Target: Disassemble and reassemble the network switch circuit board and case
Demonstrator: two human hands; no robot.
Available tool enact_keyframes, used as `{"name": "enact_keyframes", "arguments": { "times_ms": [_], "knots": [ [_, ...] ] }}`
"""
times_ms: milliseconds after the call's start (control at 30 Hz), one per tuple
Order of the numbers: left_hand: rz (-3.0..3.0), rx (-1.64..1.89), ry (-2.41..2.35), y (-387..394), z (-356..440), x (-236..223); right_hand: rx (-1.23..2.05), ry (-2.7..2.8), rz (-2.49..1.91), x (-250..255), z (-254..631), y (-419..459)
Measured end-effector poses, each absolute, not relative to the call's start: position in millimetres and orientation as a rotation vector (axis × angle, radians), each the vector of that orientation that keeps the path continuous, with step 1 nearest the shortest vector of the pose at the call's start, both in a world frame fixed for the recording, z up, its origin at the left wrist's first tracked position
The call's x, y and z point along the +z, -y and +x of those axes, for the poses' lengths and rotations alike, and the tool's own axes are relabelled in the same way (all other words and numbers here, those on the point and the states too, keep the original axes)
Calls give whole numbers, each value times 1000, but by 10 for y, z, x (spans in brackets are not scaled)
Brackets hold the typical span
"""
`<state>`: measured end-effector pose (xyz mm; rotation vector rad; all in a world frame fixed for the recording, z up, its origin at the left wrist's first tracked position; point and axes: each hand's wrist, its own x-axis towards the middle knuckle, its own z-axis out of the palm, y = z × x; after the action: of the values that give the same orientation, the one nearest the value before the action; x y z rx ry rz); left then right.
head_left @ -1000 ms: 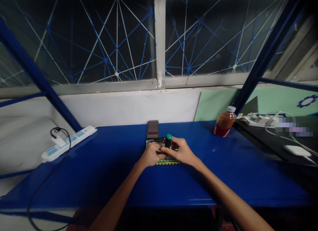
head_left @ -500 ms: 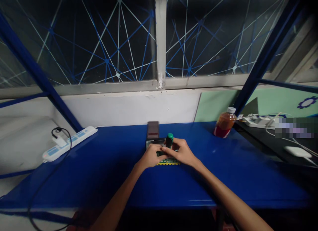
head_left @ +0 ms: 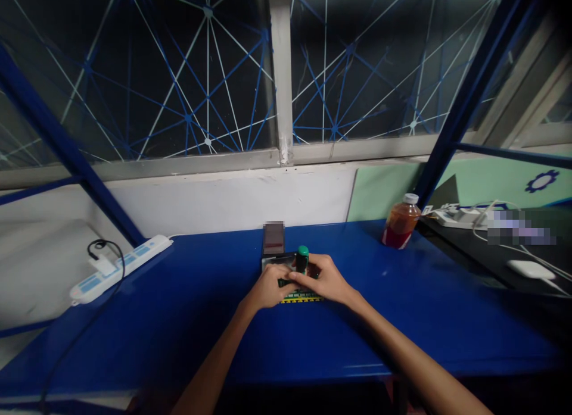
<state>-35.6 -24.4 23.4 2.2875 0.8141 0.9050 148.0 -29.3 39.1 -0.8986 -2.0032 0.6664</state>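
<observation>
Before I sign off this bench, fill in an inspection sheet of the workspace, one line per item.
Surface: blue tabletop, with a glossy sheen.
Job's things: green-and-black handle, roughly upright; green board with a yellow near edge, partly covered by the hands; dark object behind.
Clutter: capped bottle at right, white power strip at left.
Hands: right hand holds the handle; left hand is over the board's left side, its grasp unclear.
Cables: black cable loops from the strip; white cable lies on the dark surface at right.
Surroundings: patterned windows, white wall, green panel.
</observation>
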Motion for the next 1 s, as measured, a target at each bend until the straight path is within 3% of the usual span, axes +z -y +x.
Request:
{"name": "enact_keyframes", "arguments": {
  "times_ms": [633,1000],
  "knots": [
    [2306,900,-857,197,-381,193,481,1980,-940,358,1427,302],
    [2300,871,-945,221,-385,223,573,1947,-902,359,1455,270]
  ]
}}
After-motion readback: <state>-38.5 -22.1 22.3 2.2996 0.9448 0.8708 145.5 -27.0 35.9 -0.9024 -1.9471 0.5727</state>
